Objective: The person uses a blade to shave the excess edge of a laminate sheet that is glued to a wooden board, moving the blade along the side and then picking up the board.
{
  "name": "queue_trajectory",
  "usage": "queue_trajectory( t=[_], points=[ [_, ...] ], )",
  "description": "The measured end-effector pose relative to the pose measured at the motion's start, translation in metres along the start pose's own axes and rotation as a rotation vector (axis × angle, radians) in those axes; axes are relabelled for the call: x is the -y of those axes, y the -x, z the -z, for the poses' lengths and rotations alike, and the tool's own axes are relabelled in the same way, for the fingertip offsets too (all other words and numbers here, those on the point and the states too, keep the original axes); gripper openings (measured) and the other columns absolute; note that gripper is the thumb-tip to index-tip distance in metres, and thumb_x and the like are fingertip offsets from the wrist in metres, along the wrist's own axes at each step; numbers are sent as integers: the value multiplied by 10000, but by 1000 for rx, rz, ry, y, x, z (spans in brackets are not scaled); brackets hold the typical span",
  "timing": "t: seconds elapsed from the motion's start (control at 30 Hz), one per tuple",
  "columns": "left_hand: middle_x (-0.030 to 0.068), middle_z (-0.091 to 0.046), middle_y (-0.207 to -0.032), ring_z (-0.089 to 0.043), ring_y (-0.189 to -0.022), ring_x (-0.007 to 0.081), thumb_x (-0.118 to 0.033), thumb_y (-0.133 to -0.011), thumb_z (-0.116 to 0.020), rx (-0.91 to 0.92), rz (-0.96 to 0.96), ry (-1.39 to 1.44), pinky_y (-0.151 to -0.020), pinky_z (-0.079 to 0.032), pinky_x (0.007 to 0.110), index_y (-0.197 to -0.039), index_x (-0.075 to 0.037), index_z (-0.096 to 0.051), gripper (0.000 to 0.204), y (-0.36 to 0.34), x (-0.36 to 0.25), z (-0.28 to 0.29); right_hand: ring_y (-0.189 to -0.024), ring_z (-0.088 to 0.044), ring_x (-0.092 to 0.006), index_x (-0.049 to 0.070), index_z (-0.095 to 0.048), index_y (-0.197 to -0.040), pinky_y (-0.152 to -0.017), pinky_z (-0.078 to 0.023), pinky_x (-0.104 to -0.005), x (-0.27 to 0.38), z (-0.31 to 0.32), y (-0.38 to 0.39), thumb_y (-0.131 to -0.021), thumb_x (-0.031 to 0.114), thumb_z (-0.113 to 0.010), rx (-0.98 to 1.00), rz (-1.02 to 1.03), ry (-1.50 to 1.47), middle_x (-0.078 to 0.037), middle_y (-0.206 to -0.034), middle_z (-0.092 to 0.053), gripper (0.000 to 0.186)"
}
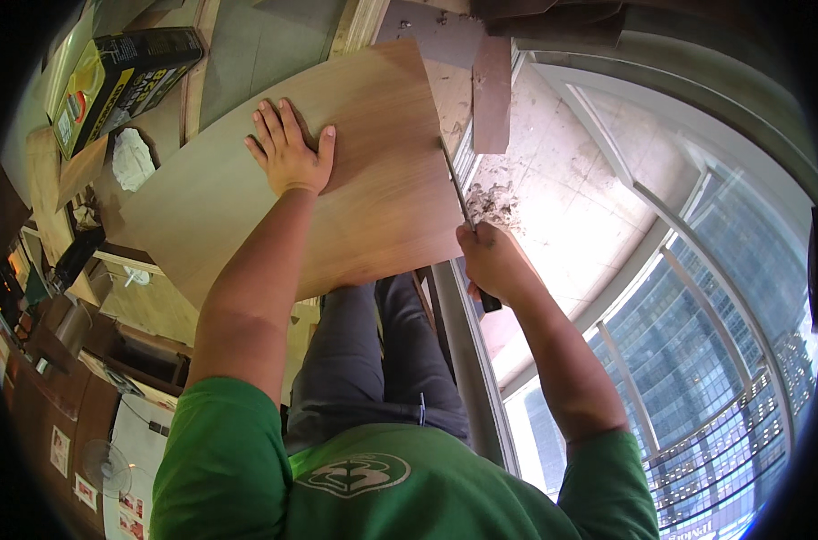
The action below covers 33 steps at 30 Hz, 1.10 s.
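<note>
A large wood-grain board point(373, 198) lies tilted in front of me, its near edge above my legs. My left hand point(292, 155) rests flat on its upper face with the fingers spread. At the board's right edge, my right hand point(497, 261) is closed around a file-like tool point(455, 173). The tool has a long, narrow, dark shaft that runs along the edge, and its black handle end sticks out below my fist. Whether the shaft has teeth is too small to tell.
A black and yellow box point(125, 85) and a crumpled white piece point(133, 160) are at the far left. To the right, a narrow brown strip point(492, 94) lies near dark debris point(492, 205) on a pale tiled ledge. Glass windows point(697, 324) border that ledge.
</note>
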State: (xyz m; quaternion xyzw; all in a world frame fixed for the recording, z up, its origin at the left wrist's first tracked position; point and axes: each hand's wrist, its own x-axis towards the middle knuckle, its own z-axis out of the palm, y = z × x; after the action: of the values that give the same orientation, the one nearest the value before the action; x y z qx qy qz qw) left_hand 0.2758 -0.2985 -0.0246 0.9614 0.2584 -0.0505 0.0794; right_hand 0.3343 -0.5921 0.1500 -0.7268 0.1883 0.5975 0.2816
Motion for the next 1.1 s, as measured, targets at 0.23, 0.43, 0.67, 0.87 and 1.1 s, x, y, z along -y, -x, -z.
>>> queue_trajectory(
  t=[0.23,0.43,0.67,0.87,1.1],
  points=[
    [157,-95,-1723,-73,-1592,328,-710,-944,-436,-16,-17,0,-1257,-5,580,-1649,-133,-181,946,1,-2,-6,-428,-558,-207,-18,-537,-985,-404,-452,-377,-18,22,-28,-1056,387,-512,43,-119,-125,-77,-614,-508,411],
    [155,-98,-1723,-68,-1592,330,-712,-943,-446,-21,-26,-32,-1261,-16,562,-1644,-117,-186,956,1,0,-6,-397,-523,-183,-40,-536,-1022,-398,-417,-346,-34,30,36,-1064,350,-546,-36,-78,-198,-63,-579,-485,393],
    [156,-99,-1722,-65,-1593,328,-718,-942,-436,-3,-22,-29,-1263,-11,561,-1644,-117,-188,957,0,-2,-3,-419,-547,-193,-31,-544,-1017,-445,-446,-361,-45,-3,26,-1083,357,-499,16,21,-214,-78,-589,-510,396],
    [158,-89,-1723,-67,-1593,325,-721,-944,-422,-16,-23,-12,-1261,-3,569,-1649,-126,-175,956,-1,-6,-6,-426,-572,-239,-35,-528,-1013,-452,-458,-398,-39,-3,-13,-1081,351,-464,18,-14,-78,-105,-581,-518,397],
    [151,-78,-1726,-44,-1597,312,-733,-946,-404,13,-4,-11,-1263,16,558,-1655,-133,-148,963,-1,-6,1,-447,-599,-270,-64,-538,-1057,-459,-476,-411,-24,6,6,-1068,359,-469,57,-51,17,-158,-644,-566,428]
  ],
)
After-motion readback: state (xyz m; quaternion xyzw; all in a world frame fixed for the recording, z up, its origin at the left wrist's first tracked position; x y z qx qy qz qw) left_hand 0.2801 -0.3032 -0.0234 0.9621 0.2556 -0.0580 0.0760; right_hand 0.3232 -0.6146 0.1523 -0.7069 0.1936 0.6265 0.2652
